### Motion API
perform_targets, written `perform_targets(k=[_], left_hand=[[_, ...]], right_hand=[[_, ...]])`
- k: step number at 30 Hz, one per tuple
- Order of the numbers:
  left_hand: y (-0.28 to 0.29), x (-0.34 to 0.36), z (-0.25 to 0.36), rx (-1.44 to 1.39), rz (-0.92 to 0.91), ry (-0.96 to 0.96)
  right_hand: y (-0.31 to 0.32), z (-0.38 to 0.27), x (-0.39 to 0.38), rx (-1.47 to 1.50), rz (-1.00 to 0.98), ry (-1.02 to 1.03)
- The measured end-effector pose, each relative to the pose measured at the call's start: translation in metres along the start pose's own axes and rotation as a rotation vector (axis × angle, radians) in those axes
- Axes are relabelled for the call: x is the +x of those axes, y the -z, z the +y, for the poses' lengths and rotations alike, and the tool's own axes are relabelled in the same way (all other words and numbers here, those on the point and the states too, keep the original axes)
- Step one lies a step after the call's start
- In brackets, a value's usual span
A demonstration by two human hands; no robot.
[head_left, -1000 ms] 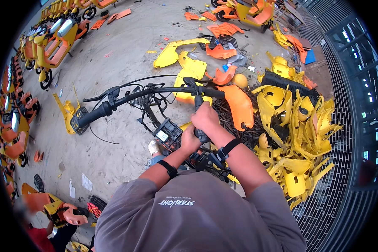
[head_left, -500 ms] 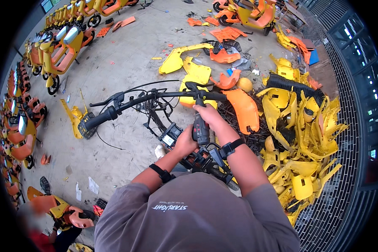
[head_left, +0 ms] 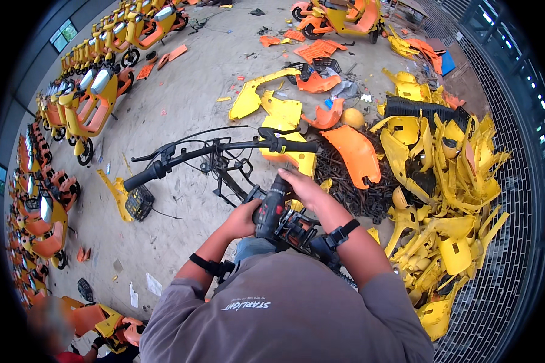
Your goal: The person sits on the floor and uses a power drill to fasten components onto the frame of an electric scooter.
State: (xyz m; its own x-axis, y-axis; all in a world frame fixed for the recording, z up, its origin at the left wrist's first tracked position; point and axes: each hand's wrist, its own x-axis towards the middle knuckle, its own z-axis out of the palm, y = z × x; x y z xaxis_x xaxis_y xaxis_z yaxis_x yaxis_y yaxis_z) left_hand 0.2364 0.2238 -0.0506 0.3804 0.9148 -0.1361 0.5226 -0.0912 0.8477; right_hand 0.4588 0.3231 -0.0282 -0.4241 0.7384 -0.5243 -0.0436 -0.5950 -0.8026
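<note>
A dark cordless drill (head_left: 271, 207) is between my hands, close to my body and above the stripped scooter frame. My right hand (head_left: 301, 186) is closed around its upper end, thumb lying along it. On the drill's left side, my left hand (head_left: 242, 219) is closed against its lower part; its fingertips are hidden. Beyond them stretches the scooter's black handlebar (head_left: 224, 147) with brake levers and loose cables. Dark frame parts (head_left: 297, 225) show just right of the drill. I cannot see the drill's tip clearly.
Yellow body panels (head_left: 454, 224) are heaped at the right. An orange panel (head_left: 352, 156) lies on a pile of dark metal parts (head_left: 363, 202). Yellow and orange scooters (head_left: 94, 112) stand in rows at the left. Another person (head_left: 54, 327) is at the lower left beside a scooter.
The drill and both hands have come nearer my body and to the left; the drill now tilts. The handlebar appears slightly lower and further left, as the whole view has shifted a little.
</note>
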Motion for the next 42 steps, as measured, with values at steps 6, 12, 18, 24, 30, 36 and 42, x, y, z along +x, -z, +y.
perform_targets(k=[6,12,18,24,30,36,42], left_hand=[[0.038,0.0,0.051,0.448,-0.123,-0.268],[0.037,0.02,0.115,0.481,-0.106,-0.501],[0.011,0.018,0.154,0.174,-0.209,-0.514],[-0.006,0.014,0.17,-0.109,-0.406,-0.381],[-0.01,0.006,0.162,-0.131,-0.568,-0.326],[-0.015,-0.011,0.188,-0.096,-0.66,-0.018],[-0.022,-0.009,0.163,-0.379,-0.666,0.055]], right_hand=[[0.02,-0.002,-0.063,0.315,-0.066,0.193],[0.034,-0.009,-0.129,0.509,-0.078,0.449],[0.049,-0.006,-0.18,0.588,-0.084,0.566],[0.065,0.021,-0.21,0.608,-0.041,0.642],[0.092,0.078,-0.241,0.533,-0.074,0.479],[0.092,0.058,-0.283,-0.587,-0.004,0.386],[0.058,0.033,-0.262,-0.749,-0.027,0.271]])
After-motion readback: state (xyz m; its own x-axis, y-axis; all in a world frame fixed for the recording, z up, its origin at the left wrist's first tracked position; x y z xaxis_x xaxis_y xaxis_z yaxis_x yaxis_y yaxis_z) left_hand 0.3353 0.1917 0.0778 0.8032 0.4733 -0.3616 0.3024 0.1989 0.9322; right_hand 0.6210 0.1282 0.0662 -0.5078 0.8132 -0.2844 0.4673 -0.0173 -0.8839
